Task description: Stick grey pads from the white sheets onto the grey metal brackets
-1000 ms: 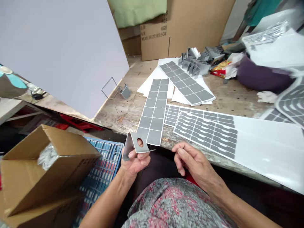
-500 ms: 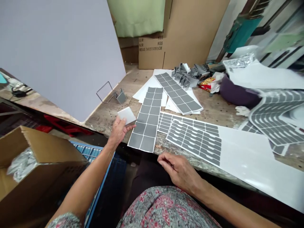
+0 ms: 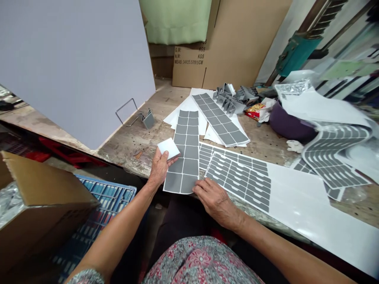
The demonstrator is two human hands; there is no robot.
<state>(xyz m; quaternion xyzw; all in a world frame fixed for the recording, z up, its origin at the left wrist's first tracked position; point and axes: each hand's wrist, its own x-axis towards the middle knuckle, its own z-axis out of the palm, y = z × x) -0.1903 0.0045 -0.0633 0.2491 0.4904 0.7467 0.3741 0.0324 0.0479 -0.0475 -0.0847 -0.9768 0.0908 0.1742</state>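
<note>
White square (image 3: 168,148) gripped in the left hand (image 3: 161,167) above a grey-label sheet (image 3: 185,157) on a worn workbench (image 3: 127,148) — the right hand (image 3: 216,199) lay open, touching the sheet's corner. Work appeared mid-sheet; the corner seemed to call for lifting.

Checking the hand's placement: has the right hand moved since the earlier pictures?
Yes. Judged against the notched grey label sheet, the right hand has moved left: it now lies at that sheet's lower-left corner and touches the strip of square grey labels.
</note>
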